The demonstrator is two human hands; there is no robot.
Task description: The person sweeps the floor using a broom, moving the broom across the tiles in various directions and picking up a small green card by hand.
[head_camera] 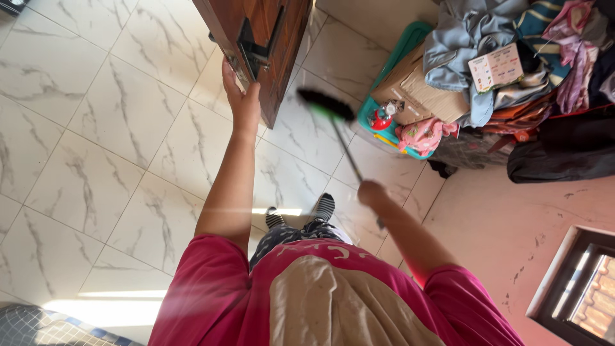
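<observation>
Left hand [240,96] flat against wooden door [272,45] edge, fingers spread. Right hand [373,192] closed around broom [333,118] handle. Beyond, brown cardboard box [419,90] under heaped clothes [506,57], with white rectangular card [495,66] on top.

The floor of white marble-veined tiles [83,128] carries a teal plastic basket [410,38] against its far wall edge — beside it a heap of mixed clothes [512,64] and a black bag [564,154].
</observation>
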